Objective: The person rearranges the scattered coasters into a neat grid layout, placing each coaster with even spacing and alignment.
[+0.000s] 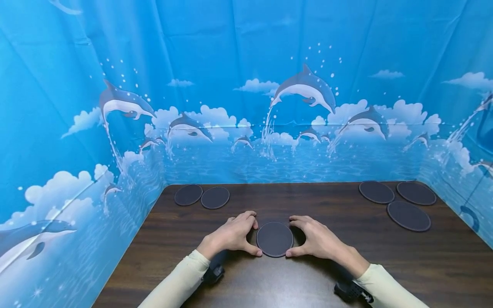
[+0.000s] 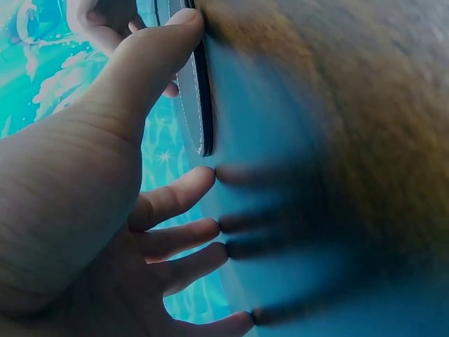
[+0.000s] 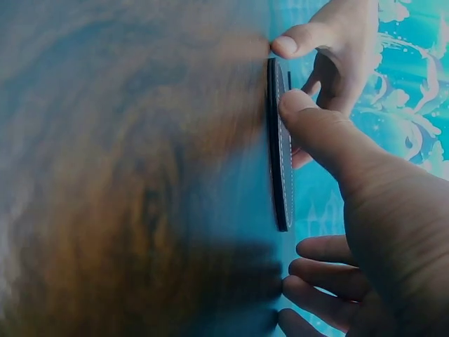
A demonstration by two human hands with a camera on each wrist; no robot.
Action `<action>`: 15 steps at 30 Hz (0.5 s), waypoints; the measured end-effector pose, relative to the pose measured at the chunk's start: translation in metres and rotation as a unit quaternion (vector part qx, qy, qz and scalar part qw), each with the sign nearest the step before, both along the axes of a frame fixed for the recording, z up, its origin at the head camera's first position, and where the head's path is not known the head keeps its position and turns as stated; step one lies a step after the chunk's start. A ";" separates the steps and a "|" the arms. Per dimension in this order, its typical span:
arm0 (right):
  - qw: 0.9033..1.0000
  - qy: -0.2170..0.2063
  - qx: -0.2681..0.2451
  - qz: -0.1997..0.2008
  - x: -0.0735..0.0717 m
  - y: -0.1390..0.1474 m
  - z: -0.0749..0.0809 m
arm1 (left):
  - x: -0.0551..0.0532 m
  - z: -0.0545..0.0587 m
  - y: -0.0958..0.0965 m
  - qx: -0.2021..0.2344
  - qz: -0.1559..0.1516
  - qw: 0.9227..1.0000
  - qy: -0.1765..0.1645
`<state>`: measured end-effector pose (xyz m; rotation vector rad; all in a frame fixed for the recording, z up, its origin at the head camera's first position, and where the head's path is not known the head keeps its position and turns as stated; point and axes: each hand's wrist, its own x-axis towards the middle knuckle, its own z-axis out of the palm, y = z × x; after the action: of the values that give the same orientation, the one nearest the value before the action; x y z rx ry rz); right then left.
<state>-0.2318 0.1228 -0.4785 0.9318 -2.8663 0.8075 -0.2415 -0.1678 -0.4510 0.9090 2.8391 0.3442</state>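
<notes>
A dark round coaster (image 1: 275, 239) with a pale stitched rim lies flat near the middle of the wooden table. To its left is my left hand (image 1: 238, 234), fingers spread and loosely bent, thumb tip right at the near-left rim. My right hand (image 1: 317, 238) mirrors it on the other side, its thumb at the near-right rim. In the left wrist view, the fingertips (image 2: 205, 175) meet the tabletop beside the coaster (image 2: 196, 105). The right wrist view has the coaster (image 3: 279, 154) edge-on, with the thumb overlapping its upper part. Neither hand's fingers curl around it.
Two similar coasters (image 1: 215, 197) lie side by side at the back left of the table (image 1: 292, 196). Three more coasters (image 1: 409, 216) sit in a cluster at the back right. A blue dolphin-print curtain (image 1: 246, 85) hangs along the table's back and sides.
</notes>
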 end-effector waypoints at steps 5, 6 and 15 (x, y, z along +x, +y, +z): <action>1.000 -0.012 -0.008 0.010 0.002 0.002 -0.003 | 0.000 -0.002 -0.005 0.002 0.000 1.000 -0.006; 1.000 -0.013 -0.011 0.012 0.001 0.002 -0.003 | -0.001 -0.002 -0.006 0.003 0.001 1.000 -0.004; 0.998 -0.011 -0.050 0.031 -0.009 0.005 -0.001 | -0.011 0.003 -0.014 0.025 0.015 0.999 0.028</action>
<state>-0.2412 0.1283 -0.4795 1.0118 -2.7987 0.9630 -0.2520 -0.1814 -0.4476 0.9002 2.9096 0.4009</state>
